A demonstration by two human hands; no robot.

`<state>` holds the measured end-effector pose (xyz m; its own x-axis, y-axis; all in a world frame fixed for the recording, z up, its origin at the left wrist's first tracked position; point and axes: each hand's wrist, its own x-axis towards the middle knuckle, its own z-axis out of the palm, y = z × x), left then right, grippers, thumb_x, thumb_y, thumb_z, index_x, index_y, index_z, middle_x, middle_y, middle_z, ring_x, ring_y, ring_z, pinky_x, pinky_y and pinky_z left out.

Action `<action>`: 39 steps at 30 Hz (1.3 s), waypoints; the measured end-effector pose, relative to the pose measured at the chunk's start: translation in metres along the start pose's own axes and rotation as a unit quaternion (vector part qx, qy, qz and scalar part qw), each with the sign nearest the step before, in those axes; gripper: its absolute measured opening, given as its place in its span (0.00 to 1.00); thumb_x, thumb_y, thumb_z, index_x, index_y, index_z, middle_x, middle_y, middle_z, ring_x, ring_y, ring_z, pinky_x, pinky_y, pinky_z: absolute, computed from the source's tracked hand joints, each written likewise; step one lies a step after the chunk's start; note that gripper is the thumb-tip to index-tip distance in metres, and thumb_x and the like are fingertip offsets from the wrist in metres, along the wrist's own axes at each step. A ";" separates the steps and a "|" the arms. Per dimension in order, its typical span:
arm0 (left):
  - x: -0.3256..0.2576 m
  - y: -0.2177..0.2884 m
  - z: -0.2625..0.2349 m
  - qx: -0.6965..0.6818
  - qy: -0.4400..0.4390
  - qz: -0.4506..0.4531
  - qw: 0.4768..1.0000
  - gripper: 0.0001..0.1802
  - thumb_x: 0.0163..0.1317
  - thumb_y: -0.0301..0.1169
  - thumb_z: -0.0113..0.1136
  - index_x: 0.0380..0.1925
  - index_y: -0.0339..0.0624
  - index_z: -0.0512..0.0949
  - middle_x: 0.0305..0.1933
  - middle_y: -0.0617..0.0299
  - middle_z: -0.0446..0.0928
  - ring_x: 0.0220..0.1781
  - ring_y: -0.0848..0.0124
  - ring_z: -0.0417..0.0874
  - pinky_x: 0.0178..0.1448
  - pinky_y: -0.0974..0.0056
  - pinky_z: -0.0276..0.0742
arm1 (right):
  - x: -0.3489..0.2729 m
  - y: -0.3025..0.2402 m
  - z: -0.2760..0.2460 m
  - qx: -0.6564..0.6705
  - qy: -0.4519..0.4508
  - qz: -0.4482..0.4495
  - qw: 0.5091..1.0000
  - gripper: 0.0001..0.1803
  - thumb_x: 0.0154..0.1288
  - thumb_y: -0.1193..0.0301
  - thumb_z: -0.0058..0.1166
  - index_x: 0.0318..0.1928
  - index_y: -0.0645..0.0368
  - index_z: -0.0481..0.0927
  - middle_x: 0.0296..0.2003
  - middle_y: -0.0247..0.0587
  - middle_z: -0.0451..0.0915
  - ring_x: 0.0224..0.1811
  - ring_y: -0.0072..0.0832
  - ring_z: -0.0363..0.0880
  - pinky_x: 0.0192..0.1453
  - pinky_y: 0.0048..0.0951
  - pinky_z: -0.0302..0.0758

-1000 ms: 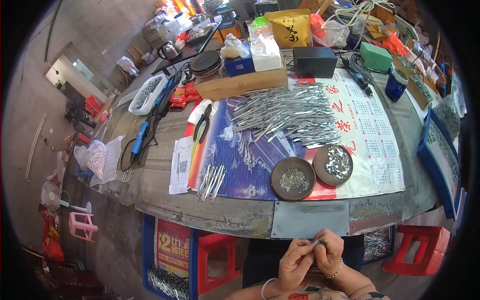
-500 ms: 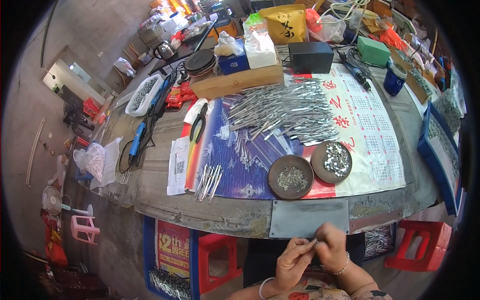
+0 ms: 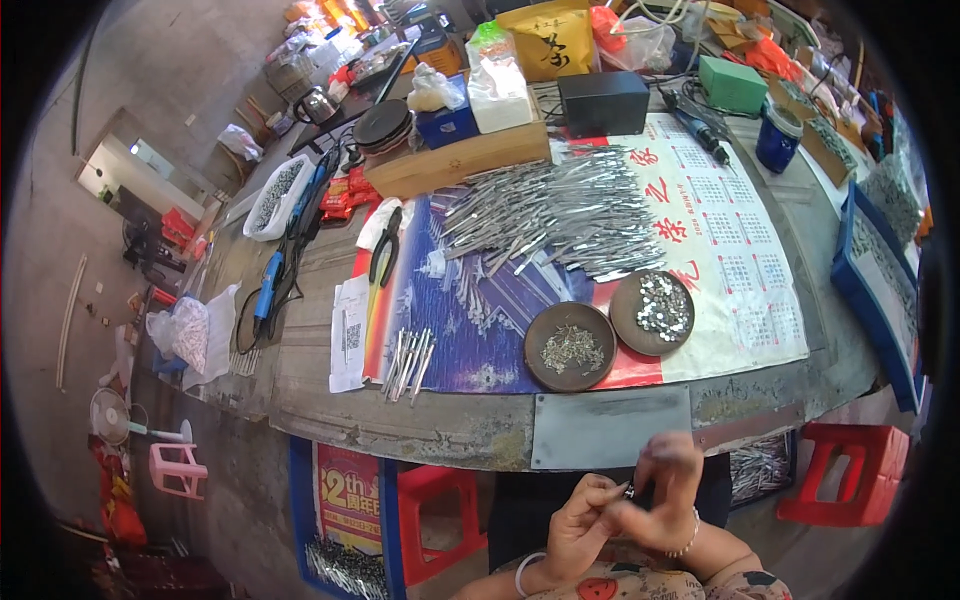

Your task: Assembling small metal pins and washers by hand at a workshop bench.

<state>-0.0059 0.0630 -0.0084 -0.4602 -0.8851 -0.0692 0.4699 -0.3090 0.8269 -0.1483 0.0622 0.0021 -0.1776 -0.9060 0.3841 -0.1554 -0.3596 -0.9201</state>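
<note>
Left hand [image 3: 580, 522] pinched beside right hand [image 3: 662, 500]

Shows shiny metal strips [image 3: 545, 210] and matt bowls [image 3: 571, 380] on the paper poster [image 3: 700, 350], a smooth wooden box [image 3: 460, 162] behind it, rough tabletop [image 3: 440, 430] around.

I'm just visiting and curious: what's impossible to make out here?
In the head view:
Small dark piece at the left hand's fingertips: too small, and partly covered by fingers, to identify.
Right hand: its raised fingers are blurred.
Thin metal bits in the left brown dish: too small to tell each one's shape.
Dark blue jar: its wall hides any contents.
Person's forearms: cut off by the lower edge.
</note>
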 end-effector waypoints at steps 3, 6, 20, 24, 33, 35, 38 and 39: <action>-0.002 -0.004 -0.001 -0.029 -0.002 -0.011 1.000 0.14 0.64 0.16 0.50 0.50 0.32 0.72 0.47 0.62 0.63 0.42 0.79 0.71 0.44 0.77 0.68 | 0.007 0.013 -0.001 -0.027 0.132 0.116 0.984 0.40 0.39 0.77 0.68 0.52 0.58 0.58 0.41 0.39 0.61 0.29 0.20 0.63 0.32 0.20 0.63; 0.002 -0.006 -0.002 -0.020 -0.013 0.040 0.999 0.14 0.64 0.15 0.49 0.49 0.34 0.72 0.48 0.60 0.64 0.40 0.79 0.71 0.43 0.76 0.69 | -0.004 0.000 0.007 0.060 0.036 -0.038 0.997 0.39 0.40 0.74 0.70 0.51 0.58 0.59 0.41 0.40 0.62 0.28 0.20 0.63 0.29 0.20 0.64; -0.001 -0.007 -0.006 0.002 0.056 0.064 0.996 0.13 0.62 0.13 0.50 0.44 0.36 0.75 0.45 0.58 0.67 0.34 0.78 0.71 0.34 0.75 0.68 | -0.012 0.009 0.009 0.008 0.022 -0.015 1.000 0.34 0.51 0.66 0.68 0.51 0.59 0.60 0.41 0.44 0.64 0.30 0.19 0.62 0.30 0.20 0.63; 0.002 -0.003 -0.003 -0.077 0.040 0.066 0.994 0.13 0.61 0.13 0.51 0.44 0.37 0.74 0.44 0.57 0.67 0.32 0.78 0.70 0.33 0.76 0.67 | -0.002 0.032 0.007 -0.001 0.113 0.105 0.988 0.32 0.48 0.71 0.68 0.49 0.60 0.61 0.41 0.39 0.65 0.27 0.20 0.62 0.28 0.21 0.64; 0.004 -0.002 -0.007 -0.089 0.055 0.051 0.993 0.12 0.62 0.14 0.51 0.44 0.38 0.73 0.46 0.57 0.66 0.32 0.79 0.69 0.31 0.76 0.67 | -0.008 0.025 0.011 0.033 0.063 0.054 0.996 0.26 0.50 0.75 0.63 0.46 0.59 0.63 0.40 0.40 0.66 0.25 0.18 0.61 0.27 0.19 0.64; 0.004 -0.002 -0.008 -0.062 0.065 0.040 0.995 0.12 0.62 0.15 0.51 0.44 0.38 0.72 0.47 0.57 0.65 0.34 0.79 0.69 0.32 0.77 0.68 | 0.002 0.007 0.013 0.015 0.007 0.059 0.998 0.18 0.52 0.70 0.64 0.35 0.61 0.68 0.33 0.42 0.70 0.21 0.25 0.64 0.24 0.23 0.65; 0.006 -0.002 -0.008 -0.044 0.061 0.039 0.996 0.12 0.63 0.17 0.51 0.45 0.39 0.73 0.47 0.58 0.65 0.36 0.79 0.69 0.33 0.77 0.68 | 0.004 0.015 0.009 -0.031 -0.083 0.026 0.996 0.16 0.53 0.68 0.64 0.26 0.62 0.69 0.25 0.41 0.68 0.19 0.32 0.66 0.22 0.28 0.66; 0.006 -0.003 -0.009 -0.027 0.051 0.044 0.997 0.12 0.63 0.17 0.51 0.46 0.39 0.73 0.47 0.58 0.65 0.36 0.79 0.69 0.33 0.77 0.68 | 0.005 0.007 0.009 -0.058 -0.089 0.050 0.993 0.17 0.55 0.68 0.62 0.20 0.62 0.68 0.19 0.42 0.65 0.18 0.37 0.66 0.22 0.32 0.66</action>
<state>-0.0031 0.0558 -0.0166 -0.3375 -0.9396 -0.0567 0.5469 -0.2447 0.8006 -0.1413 0.0532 -0.0026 -0.0250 -0.9648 0.2616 -0.2591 -0.2465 -0.9339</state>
